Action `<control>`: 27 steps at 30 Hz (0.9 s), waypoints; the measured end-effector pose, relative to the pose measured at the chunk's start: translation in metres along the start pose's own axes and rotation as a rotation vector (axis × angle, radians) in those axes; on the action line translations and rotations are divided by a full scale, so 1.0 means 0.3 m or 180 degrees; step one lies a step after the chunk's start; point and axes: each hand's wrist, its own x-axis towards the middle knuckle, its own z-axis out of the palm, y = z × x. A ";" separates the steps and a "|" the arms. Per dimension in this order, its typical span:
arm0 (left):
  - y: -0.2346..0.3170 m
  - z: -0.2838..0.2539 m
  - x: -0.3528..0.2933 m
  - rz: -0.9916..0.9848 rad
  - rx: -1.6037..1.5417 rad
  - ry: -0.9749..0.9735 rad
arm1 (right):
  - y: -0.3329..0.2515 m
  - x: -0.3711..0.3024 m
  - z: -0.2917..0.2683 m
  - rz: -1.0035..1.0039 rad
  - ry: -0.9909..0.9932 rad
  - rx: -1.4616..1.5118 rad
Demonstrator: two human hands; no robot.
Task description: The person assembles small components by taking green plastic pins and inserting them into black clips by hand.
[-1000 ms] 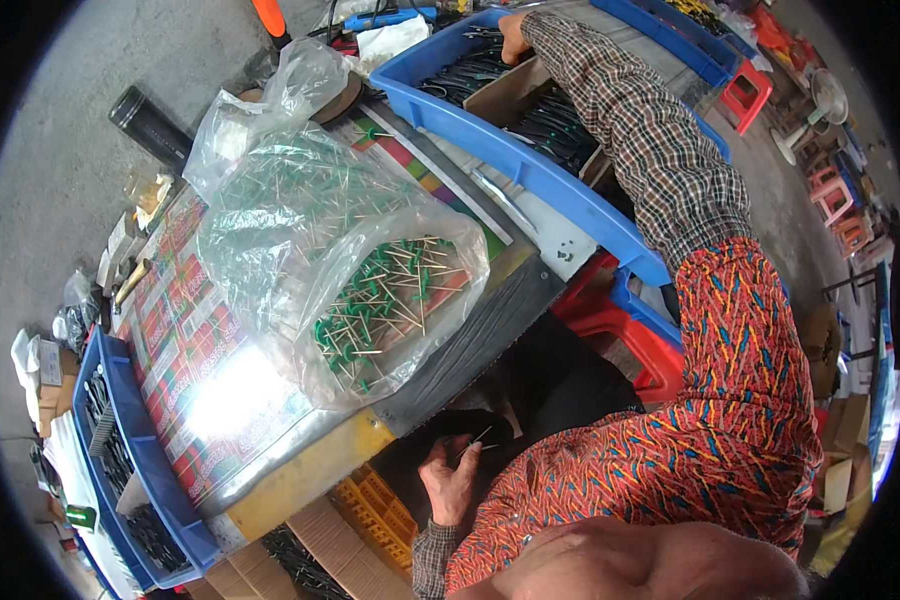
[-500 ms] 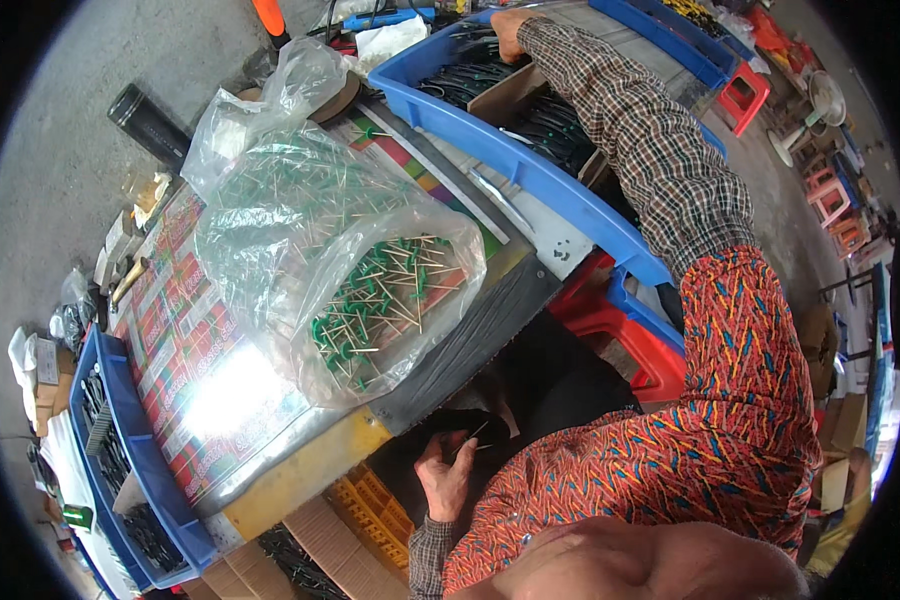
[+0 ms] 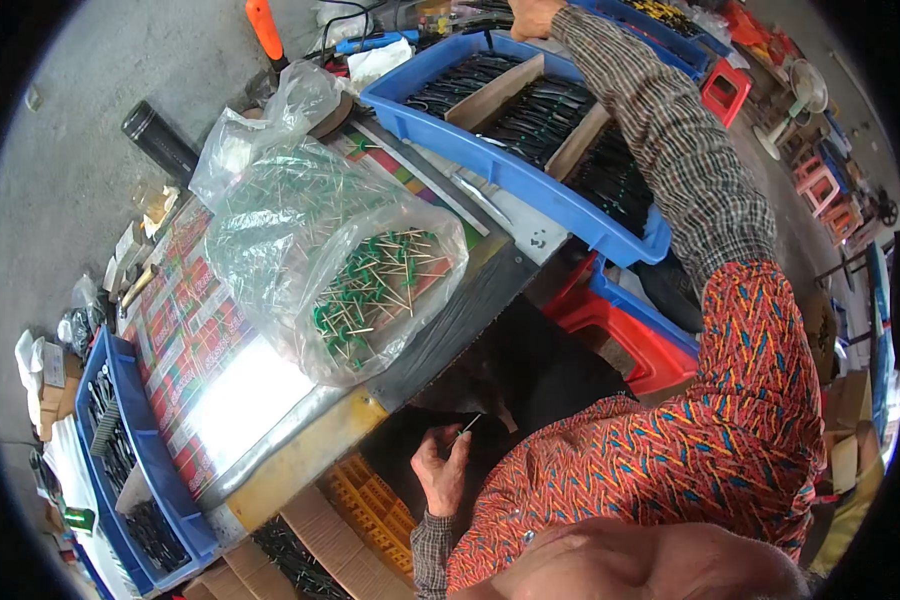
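My left hand [image 3: 442, 468] is low, in front of the bench edge, over dark clothing. Its thumb and fingers pinch a thin, pale rod [image 3: 471, 423] that points up and away. At the upper edge, my right hand [image 3: 536, 17] reaches past the far rim of a blue tray [image 3: 530, 160]; its fingers are partly cut off, so their grip is hidden. Cardboard strips divide this tray, which holds rows of slim black pieces with green bits. On the bench lies a clear plastic bag [image 3: 270, 240], its mouth towards me, full of green-headed metal pins [image 3: 380, 285].
Another blue tray [image 3: 195, 535] of black parts is at the left. A dark cylinder [image 3: 158, 140] and an orange-handled tool [image 3: 265, 28] are at the back. Below the bench are a yellow crate [image 3: 375, 500] and cardboard box [image 3: 345, 545]; a red stool [image 3: 620, 345] stands right.
My right hand has moved up and away, from over the far end of the tray to past its rim. The left hand keeps its pinch. The whole view has shifted slightly.
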 end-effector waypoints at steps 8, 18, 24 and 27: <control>0.015 0.014 -0.036 -0.0004 -0.0371 -0.0137 | 0.145 -0.434 -0.234 -0.0320 0.0482 0.0167; 0.055 0.053 -0.091 -0.0100 -0.0343 -0.0312 | 0.123 -0.826 -0.339 -0.0216 -0.0750 0.0069; 0.072 0.059 -0.116 -0.0186 -0.0264 -0.0337 | 0.037 -0.861 -0.219 -0.0273 -0.0770 -0.0196; 0.076 0.056 -0.124 -0.0123 -0.0243 -0.0327 | 0.013 -0.853 -0.163 -0.0447 -0.1024 -0.0110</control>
